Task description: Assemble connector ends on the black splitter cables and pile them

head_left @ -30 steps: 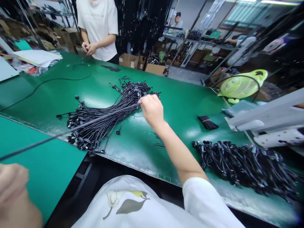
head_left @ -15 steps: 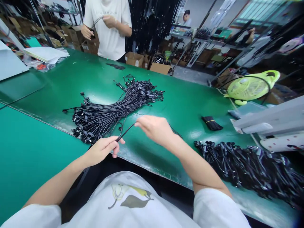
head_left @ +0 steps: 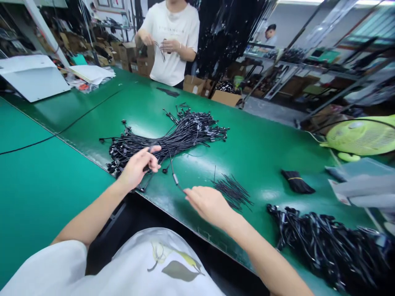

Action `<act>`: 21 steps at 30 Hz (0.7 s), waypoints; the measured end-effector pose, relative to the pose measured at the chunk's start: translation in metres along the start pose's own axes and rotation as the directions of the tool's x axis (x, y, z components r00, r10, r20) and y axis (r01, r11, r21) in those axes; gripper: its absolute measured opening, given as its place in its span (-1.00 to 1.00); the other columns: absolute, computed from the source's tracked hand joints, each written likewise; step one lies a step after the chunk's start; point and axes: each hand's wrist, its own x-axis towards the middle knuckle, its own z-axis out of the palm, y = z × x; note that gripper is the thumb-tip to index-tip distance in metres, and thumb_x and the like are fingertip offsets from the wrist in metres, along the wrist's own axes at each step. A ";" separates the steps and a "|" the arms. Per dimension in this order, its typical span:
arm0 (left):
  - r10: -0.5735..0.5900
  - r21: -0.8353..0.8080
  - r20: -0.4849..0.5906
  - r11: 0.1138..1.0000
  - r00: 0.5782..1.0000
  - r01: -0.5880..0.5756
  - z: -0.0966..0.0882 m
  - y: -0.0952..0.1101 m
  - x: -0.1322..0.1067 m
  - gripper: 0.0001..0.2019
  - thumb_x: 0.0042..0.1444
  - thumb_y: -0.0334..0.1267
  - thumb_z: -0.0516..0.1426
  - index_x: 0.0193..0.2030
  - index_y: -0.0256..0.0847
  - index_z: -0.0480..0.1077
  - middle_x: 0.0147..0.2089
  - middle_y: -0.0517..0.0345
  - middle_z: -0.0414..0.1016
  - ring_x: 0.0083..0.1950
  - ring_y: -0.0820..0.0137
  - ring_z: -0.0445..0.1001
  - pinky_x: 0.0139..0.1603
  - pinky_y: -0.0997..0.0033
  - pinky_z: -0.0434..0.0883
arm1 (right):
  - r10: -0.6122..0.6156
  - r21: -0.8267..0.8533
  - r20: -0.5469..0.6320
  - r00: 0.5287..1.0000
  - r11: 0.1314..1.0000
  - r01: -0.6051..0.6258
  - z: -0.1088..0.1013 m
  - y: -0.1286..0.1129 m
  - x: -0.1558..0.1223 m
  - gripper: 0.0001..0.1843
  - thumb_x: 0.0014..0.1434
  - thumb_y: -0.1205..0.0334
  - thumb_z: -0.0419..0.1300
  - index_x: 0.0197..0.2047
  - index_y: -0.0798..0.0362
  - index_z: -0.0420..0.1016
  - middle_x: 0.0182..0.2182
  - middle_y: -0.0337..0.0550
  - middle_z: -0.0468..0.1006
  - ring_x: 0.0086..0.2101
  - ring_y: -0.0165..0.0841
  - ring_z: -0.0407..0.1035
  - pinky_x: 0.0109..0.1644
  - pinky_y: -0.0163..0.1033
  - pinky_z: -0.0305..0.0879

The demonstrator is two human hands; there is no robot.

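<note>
A thin black cable (head_left: 172, 166) with a small grey sleeve on it runs down from the region of my left hand to my right hand. My left hand (head_left: 140, 166) is closed with curled fingers around part of the cable, right at the near edge of a big pile of black cables (head_left: 182, 133). My right hand (head_left: 210, 203) pinches the cable's lower end between thumb and fingers; the tip is hidden. Just beyond my right hand lies a loose bunch of short black ties (head_left: 233, 191) on the green table (head_left: 262, 144).
More bundled black cables (head_left: 330, 246) lie at the right. A banded black bundle (head_left: 298, 181) and a lime-green fan (head_left: 364, 135) are behind them. Across the table stands a person in a white shirt (head_left: 173, 37), holding a cable. Papers (head_left: 94, 74) sit at far left.
My left hand has lifted toward the cable pile and my right hand has moved lower, with the cable stretched between them. The view has swung left, and the short ties now show.
</note>
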 end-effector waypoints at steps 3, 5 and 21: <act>-0.019 0.248 0.164 0.968 0.986 -0.023 0.018 -0.029 -0.004 -0.66 0.25 -0.06 0.11 -0.02 -0.29 0.46 -0.16 0.01 0.57 -0.14 0.33 0.56 -0.02 0.31 0.46 | -0.105 0.202 0.189 0.976 0.977 0.066 -0.022 -0.025 0.013 -0.70 0.36 0.24 -0.04 -0.29 0.11 0.46 -0.47 -0.16 0.50 -0.49 -0.41 0.30 -0.39 -0.29 0.06; -0.081 0.410 0.303 0.910 0.949 -0.054 0.026 -0.036 -0.011 -0.67 0.28 -0.06 0.06 -0.04 -0.25 0.47 -0.02 -0.02 0.56 0.02 0.26 0.51 0.10 0.26 0.40 | -0.132 0.384 0.241 0.961 0.923 0.031 -0.034 -0.022 0.022 -0.72 0.35 0.23 -0.01 -0.33 0.10 0.45 -0.45 -0.19 0.51 -0.47 -0.43 0.30 -0.36 -0.32 0.08; -0.323 -0.005 0.290 0.941 0.901 0.340 0.038 -0.050 -0.025 -0.58 0.22 0.04 0.10 -0.50 -0.25 0.24 -0.40 0.13 0.34 -0.34 0.44 0.34 -0.27 0.43 0.33 | 0.607 0.828 0.232 0.760 -0.534 0.173 0.019 -0.016 0.048 -0.51 0.13 -0.15 0.26 -0.53 0.04 0.23 -0.67 -0.49 -0.05 -0.63 -0.56 -0.12 -0.32 -0.32 0.27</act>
